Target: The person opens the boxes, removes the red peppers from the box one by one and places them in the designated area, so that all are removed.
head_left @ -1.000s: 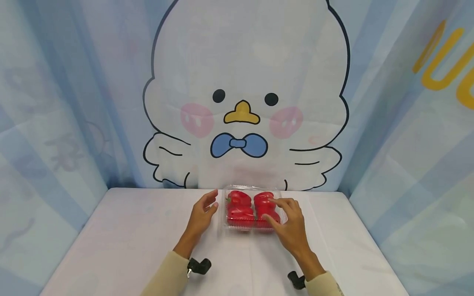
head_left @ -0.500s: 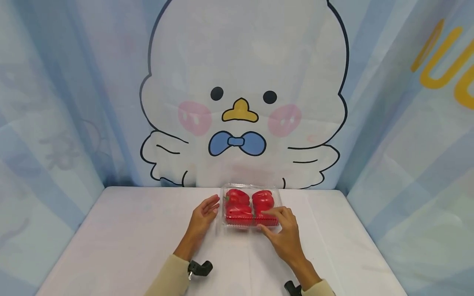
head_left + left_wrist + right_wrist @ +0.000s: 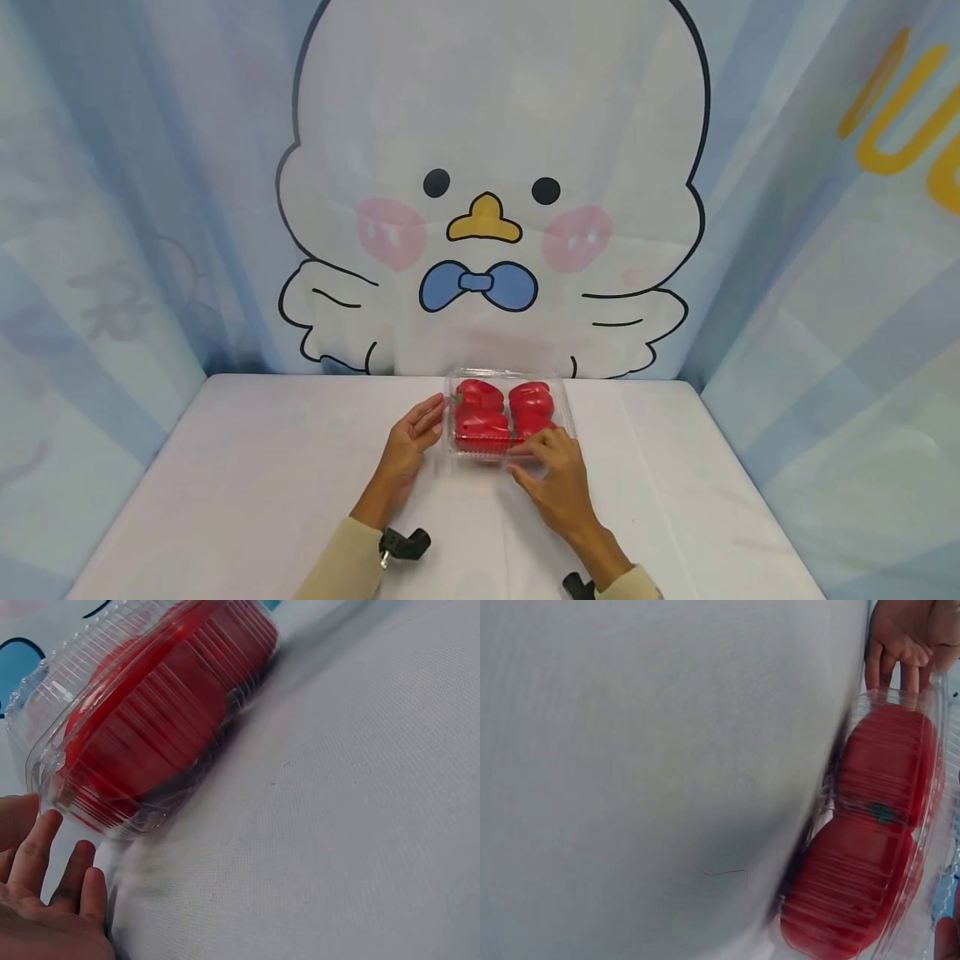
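Observation:
A clear plastic clamshell box sits near the table's back edge, holding several red bell peppers. Its clear ribbed lid covers them. My left hand is at the box's left side, with fingers fairly straight; in the left wrist view its fingertips are right at the box's corner. At the front right edge is my right hand, thumb and index finger bent towards each other with a gap between the tips. Only a bit of its fingers shows at the right wrist view's lower right edge.
A white cloth covers the table. Right behind the box hangs a curtain with a cartoon bird on it, and more curtain closes off both sides. Black wrist cameras are worn on both arms, the left camera showing more fully.
My right hand has moved from above the box's right side down and left to its front edge. The left hand has stayed at the left side, fingertips slightly closer to the box.

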Demonstrator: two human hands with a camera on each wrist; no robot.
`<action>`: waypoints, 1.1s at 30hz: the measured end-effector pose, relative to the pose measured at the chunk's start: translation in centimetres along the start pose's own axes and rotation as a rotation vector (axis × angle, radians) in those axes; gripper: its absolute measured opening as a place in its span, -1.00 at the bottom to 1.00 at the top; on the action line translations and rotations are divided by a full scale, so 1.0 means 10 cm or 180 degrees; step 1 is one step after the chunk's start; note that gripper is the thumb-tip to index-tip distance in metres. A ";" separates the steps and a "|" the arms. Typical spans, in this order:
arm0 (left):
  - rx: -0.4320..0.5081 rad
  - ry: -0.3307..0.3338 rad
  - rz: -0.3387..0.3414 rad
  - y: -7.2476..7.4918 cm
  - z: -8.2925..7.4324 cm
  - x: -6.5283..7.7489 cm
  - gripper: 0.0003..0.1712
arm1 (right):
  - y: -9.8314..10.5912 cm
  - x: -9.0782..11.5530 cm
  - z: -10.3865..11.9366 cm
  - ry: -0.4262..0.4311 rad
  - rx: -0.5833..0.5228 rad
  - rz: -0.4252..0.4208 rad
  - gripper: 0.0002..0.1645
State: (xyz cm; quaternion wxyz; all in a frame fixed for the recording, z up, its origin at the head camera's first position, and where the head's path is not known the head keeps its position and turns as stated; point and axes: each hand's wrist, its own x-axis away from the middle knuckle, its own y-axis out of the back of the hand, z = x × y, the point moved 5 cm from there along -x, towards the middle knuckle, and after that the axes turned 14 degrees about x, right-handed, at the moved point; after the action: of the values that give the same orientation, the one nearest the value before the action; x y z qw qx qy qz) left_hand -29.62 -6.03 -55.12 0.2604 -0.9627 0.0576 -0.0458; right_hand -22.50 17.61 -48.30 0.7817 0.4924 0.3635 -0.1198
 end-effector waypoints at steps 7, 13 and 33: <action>0.0010 0.0099 -0.0026 0.00 0.01 -0.01 -0.34 | -0.04 -0.01 -0.03 -0.0016 0.0287 0.0014 -0.68; -0.0013 0.0115 -0.0029 0.01 0.02 0.00 -0.35 | -0.07 -0.02 -0.03 -0.0035 0.0452 0.0006 -0.69; -0.0049 0.0051 -0.0121 -0.02 0.02 0.02 -0.39 | -0.08 -0.04 -0.01 0.0085 0.0589 0.0017 -0.72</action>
State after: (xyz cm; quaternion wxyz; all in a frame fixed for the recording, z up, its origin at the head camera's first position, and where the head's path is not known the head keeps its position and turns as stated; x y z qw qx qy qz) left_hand -29.35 -5.84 -55.16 0.2515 -0.9652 0.0418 -0.0580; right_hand -23.29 17.21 -48.60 0.7283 0.5650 0.3600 -0.1442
